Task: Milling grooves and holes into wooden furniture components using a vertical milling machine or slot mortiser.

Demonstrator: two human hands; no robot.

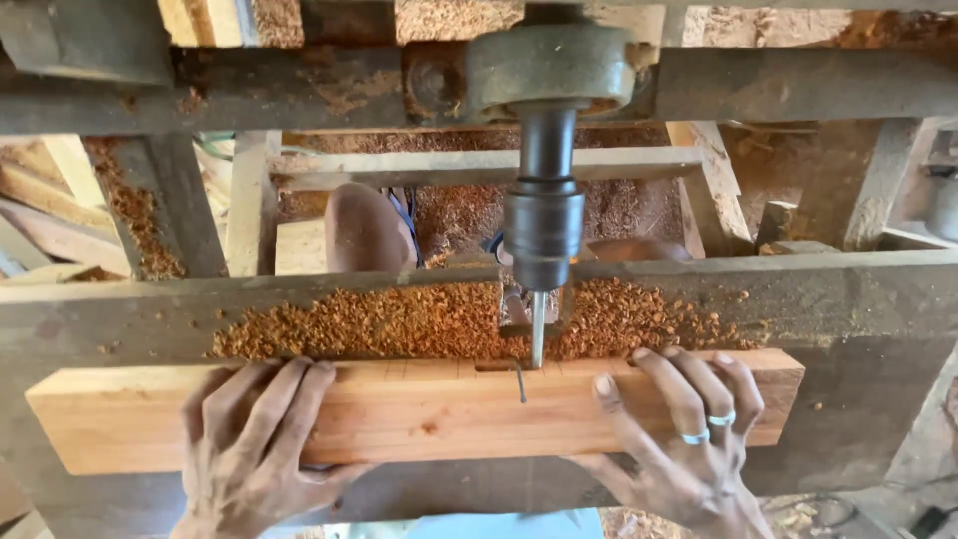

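Observation:
A long reddish wooden plank [419, 414] lies edge-up on a grey machine bed [868, 329]. My left hand [254, 439] grips the plank from the near side, fingers spread over its top face. My right hand [689, 434], with two silver rings, holds the plank further right. A dark drill chuck [544, 235] hangs from the overhead machine, and its thin bit [538, 329] points down at a shallow slot cut into the plank's far edge, between my hands. Pencil marks run along that edge.
A heap of orange wood shavings [399, 319] lies on the bed behind the plank. Timber frame beams [479, 165] and more sawdust fill the space beyond. Another person's bare knee [364, 230] shows behind the machine.

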